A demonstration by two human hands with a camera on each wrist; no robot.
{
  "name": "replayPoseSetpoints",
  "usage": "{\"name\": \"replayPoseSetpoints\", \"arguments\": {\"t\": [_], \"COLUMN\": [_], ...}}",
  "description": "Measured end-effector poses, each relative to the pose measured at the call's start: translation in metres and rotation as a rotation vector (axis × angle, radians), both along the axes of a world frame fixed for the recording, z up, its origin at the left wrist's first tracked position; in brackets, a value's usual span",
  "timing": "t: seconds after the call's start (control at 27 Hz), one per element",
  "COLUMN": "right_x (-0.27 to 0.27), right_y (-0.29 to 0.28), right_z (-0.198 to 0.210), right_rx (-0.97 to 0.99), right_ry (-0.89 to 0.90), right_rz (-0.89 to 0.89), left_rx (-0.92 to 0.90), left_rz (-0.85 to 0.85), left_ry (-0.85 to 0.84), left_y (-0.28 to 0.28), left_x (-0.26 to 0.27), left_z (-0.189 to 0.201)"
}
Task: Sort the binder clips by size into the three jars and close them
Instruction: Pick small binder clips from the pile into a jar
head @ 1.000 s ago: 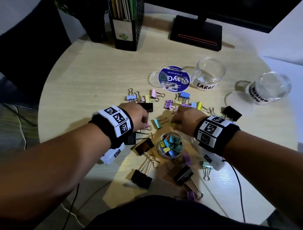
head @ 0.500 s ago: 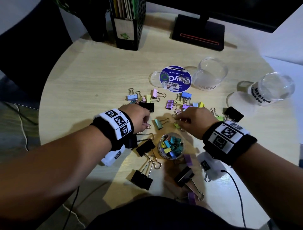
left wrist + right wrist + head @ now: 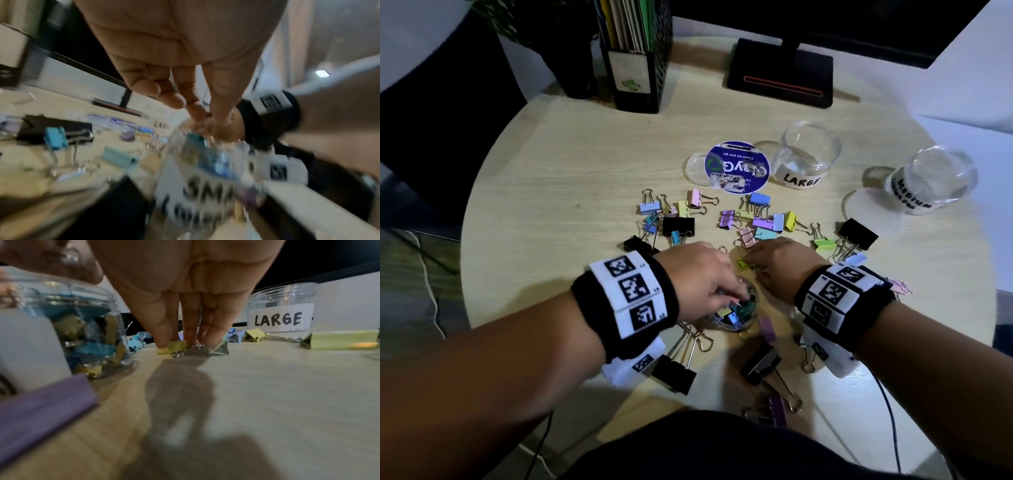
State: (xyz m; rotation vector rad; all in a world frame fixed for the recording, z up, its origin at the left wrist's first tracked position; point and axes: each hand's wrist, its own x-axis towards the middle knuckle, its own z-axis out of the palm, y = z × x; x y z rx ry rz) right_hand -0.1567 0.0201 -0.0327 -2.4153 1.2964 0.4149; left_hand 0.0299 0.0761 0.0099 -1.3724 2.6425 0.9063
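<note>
A small clear jar (image 3: pixel 736 313) marked "SMA…" (image 3: pixel 205 186) stands near me, part full of small coloured clips (image 3: pixel 61 331). My left hand (image 3: pixel 736 296) hovers over its mouth. Thumb and forefinger (image 3: pixel 207 116) pinch a small dark bit, seemingly a small clip; the view is blurred. Just right of the jar, my right hand (image 3: pixel 748 262) pinches a small yellow clip (image 3: pixel 743 263) lying on the table (image 3: pixel 174 346). The empty LARGE jar (image 3: pixel 804 161) (image 3: pixel 281 309) and the tilted MEDIUM jar (image 3: pixel 928 181) stand at the back right.
Pastel clips (image 3: pixel 756 219) and black large clips (image 3: pixel 678 226) (image 3: pixel 858 233) (image 3: pixel 674 373) lie scattered on the round table (image 3: pixel 551 205). A clear lid (image 3: pixel 693 168), a blue disc (image 3: pixel 736 168), a file holder (image 3: pixel 633 51) and a monitor base (image 3: pixel 780 72) sit behind.
My left hand has swung right from the loose clips to over the small jar. My right hand has drawn back a little onto the yellow clip.
</note>
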Motion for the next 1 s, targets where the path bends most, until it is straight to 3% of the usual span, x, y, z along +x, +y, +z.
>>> {"name": "replayPoseSetpoints", "arguments": {"t": [0.07,0.22,0.37,0.45,0.56,0.67,0.85,1.0], "right_x": [0.000,-0.004,-0.004,-0.002,0.007,0.010,0.024,0.034], "right_y": [0.000,0.006,0.034,0.046,0.050,0.048,0.041,0.003], "right_z": [0.000,0.005,0.022,0.028,0.032,0.033,0.039,0.047], "right_rx": [-0.003,-0.026,-0.202,-0.215,-0.034,0.135,0.202,0.073], "right_ry": [-0.009,-0.096,-0.398,-0.456,-0.291,-0.141,-0.100,-0.155], "right_rz": [0.010,-0.044,-0.025,0.066,0.061,-0.018,0.083,0.064], "left_rx": [-0.022,-0.055,-0.094,-0.093,-0.086,-0.032,0.035,0.098], "left_rz": [-0.046,0.064,0.407,0.544,0.655,0.647,0.510,0.477], "left_ry": [-0.063,-0.018,0.068,-0.039,-0.235,-0.348,-0.364,-0.327], "left_y": [0.003,0.004,-0.010,-0.027,-0.057,-0.077,-0.092,-0.095], "left_x": [-0.005,-0.003,0.021,0.044,0.077,0.091,0.086,0.080], "left_z": [-0.009,-0.019,-0.013,-0.014,-0.017,-0.021,-0.023,-0.020]}}
